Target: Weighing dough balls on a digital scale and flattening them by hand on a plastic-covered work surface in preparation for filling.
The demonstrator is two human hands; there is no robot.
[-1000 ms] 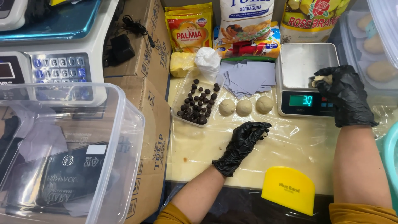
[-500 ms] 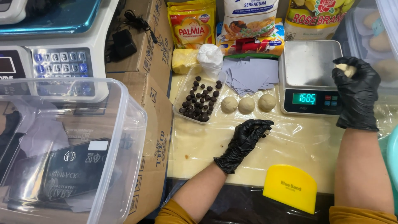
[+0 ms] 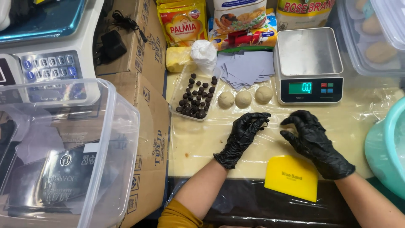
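**Three dough balls lined up, both gloved hands low over the bench**

Three pale dough balls are set in a row on the plastic-covered bench, just beside the clear tray of dark chocolate pieces at their 9 o'clock and the digital scale at their 3 o'clock. The scale's steel plate is bare.

The left hand is held palm-down at 6 o'clock of the row, fingers curled loosely against the film; nothing can be seen held in its grip. The right hand is arched beside it at 3 o'clock, fingertips bent down like a claw — its grip is loose too, with nothing seen between the fingers, though the palm side is hidden.

A fourth portion, if shaped here, is best rolled with light, even pressure under a cupped palm, so that the film is not dragged into folds — the yellow scraper, at 6 o'clock between the wrists, is kept within reach for stuck dough.
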